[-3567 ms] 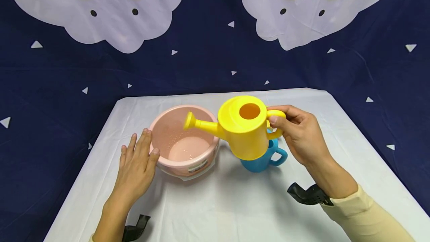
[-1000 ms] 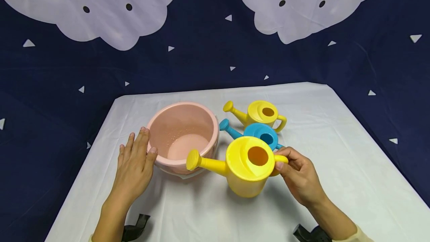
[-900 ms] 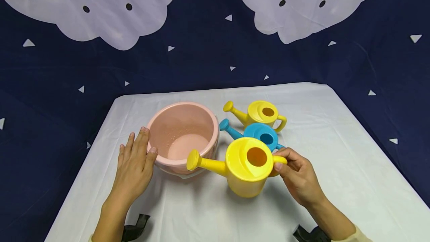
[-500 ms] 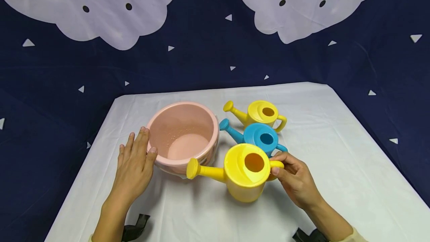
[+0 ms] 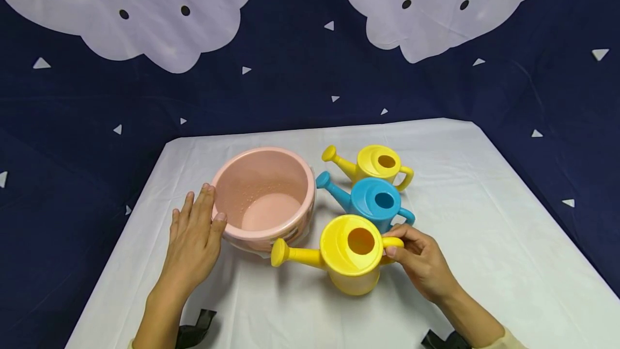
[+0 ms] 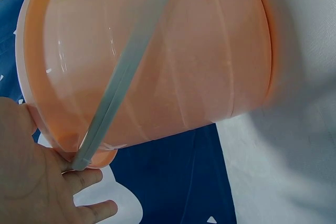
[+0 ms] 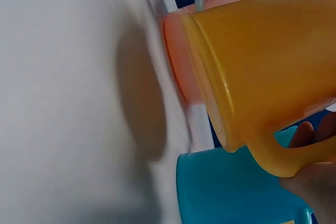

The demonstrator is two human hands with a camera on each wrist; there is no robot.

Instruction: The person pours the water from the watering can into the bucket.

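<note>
A pink bucket (image 5: pixel 263 230) stands at centre-left, small droplets on its inner wall. My left hand (image 5: pixel 191 244) rests with straight fingers against its left rim; in the left wrist view the hand (image 6: pixel 37 171) lies by the rim and the grey bail (image 6: pixel 123 72). My right hand (image 5: pixel 426 265) pinches the handle of a yellow watering can (image 5: pixel 351 252), its spout pointing left. The right wrist view shows that can (image 7: pixel 262 61) held above the cloth, its shadow apart from its base. Just behind it stands a blue watering can (image 5: pixel 375 201).
A second yellow watering can (image 5: pixel 378 163) stands behind the blue one. White cloth (image 5: pixel 484 220) covers the table, and a dark blue backdrop (image 5: pixel 290 96) with clouds hangs behind it. The bucket stands left of the cans.
My right hand has brought the yellow can from beside the bucket's opening down toward me, then slightly left and lower. The blue and rear yellow cans show more fully. My left hand stays at the rim.
</note>
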